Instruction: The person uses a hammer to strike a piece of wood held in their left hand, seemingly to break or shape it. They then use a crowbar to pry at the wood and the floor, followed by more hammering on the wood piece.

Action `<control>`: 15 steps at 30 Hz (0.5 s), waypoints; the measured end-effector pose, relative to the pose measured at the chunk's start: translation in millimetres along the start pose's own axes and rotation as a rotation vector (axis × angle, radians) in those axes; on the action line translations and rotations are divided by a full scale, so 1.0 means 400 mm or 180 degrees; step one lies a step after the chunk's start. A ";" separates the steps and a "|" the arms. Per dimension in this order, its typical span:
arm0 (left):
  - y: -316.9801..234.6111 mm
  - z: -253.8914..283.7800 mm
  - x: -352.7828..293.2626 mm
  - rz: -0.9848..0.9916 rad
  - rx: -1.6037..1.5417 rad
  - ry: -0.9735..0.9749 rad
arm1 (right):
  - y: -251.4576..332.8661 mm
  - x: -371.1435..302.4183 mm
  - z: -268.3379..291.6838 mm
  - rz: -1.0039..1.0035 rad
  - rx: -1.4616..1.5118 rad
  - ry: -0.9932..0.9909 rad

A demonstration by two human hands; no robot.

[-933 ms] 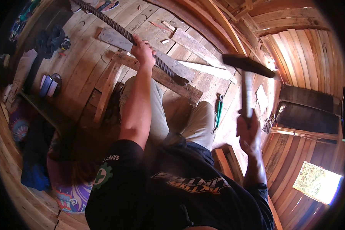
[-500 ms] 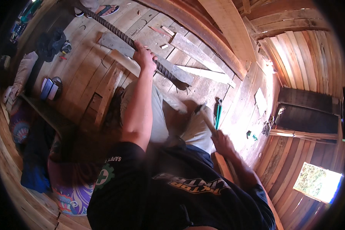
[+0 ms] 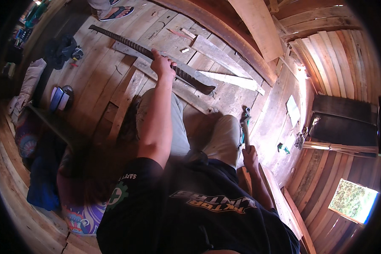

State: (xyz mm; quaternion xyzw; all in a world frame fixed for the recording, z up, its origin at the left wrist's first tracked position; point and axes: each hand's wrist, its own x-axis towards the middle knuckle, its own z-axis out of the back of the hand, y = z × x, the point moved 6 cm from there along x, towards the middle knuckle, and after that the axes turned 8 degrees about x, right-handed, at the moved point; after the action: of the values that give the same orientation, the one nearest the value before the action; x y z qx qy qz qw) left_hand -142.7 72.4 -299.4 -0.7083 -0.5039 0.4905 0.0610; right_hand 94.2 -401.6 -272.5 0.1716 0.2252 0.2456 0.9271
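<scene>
Our left hand (image 3: 163, 67) has its grip closed around the middle of a dark ribbed steel bar (image 3: 127, 42), palm down with the fingers wrapped over. The bar slants from the far left toward the right and nearer to us, and its right end flares into a flattened tip. Our right hand (image 3: 250, 155), lower and to the right, has its grip closed on the light handle of a hammer (image 3: 246, 133) beside our right knee (image 3: 224, 135); we cannot make out the hammer's head clearly against the green-handled tool (image 3: 247, 111) just beyond it.

Under the line of the bar we see a grey board (image 3: 123, 48), though we cannot tell whether the two touch. On the near side of it, a timber (image 3: 188, 95) runs roughly parallel, passing just beyond our knees. Beyond the bar to the right, a tapering plank (image 3: 222, 59) and a pale strip of wood (image 3: 235, 80) lie on the plank floor (image 3: 99, 70).

At the far left stands another person's foot in a sandal (image 3: 117, 13). Nearer along the left side we have a black bag (image 3: 58, 53) and, closer still, a blue box (image 3: 57, 100). Well to the right, a whitish board (image 3: 293, 111) lies near the wall.
</scene>
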 end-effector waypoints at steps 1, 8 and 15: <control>0.003 -0.001 -0.005 0.0012 0.0054 0.0047 | -0.034 -0.001 -0.004 0.0031 -0.0004 -0.0162; 0.019 0.004 -0.002 0.0073 0.0309 0.0183 | -0.313 -0.001 -0.098 -0.1235 0.0085 -0.0313; 0.076 0.038 0.016 0.0565 -0.0055 0.0321 | -0.431 -0.053 -0.225 -0.1568 -0.0074 -0.0096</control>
State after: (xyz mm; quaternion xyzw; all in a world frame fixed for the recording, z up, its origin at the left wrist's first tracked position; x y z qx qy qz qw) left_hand -134.2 56.5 -328.8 -0.7744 -0.4397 0.4534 0.0364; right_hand 97.7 -535.5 -414.9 0.1045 0.2436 0.0122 0.9642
